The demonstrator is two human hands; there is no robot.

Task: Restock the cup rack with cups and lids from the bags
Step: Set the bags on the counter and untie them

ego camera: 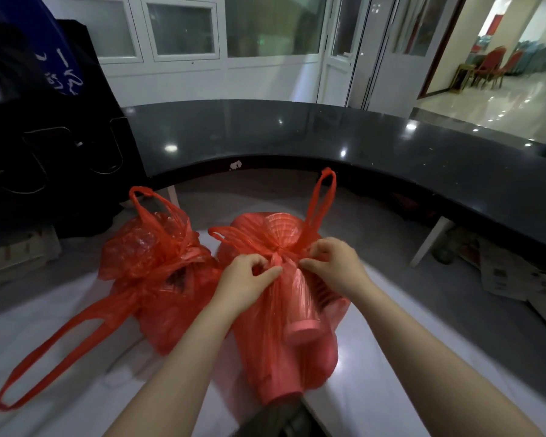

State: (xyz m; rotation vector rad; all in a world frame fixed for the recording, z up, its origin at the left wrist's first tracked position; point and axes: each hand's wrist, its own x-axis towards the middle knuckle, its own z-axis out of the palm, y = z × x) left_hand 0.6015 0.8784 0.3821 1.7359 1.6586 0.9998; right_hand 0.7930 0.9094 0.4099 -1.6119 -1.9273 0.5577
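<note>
Both hands (246,279) (333,268) seemingly on bag knot (279,251)

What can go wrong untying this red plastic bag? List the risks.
The left hand and right hand pinch the knot of the thin red plastic bag: pulling may tear it. The stacked cups inside lie toward the near edge of the white surface and might slide off once freed.
</note>
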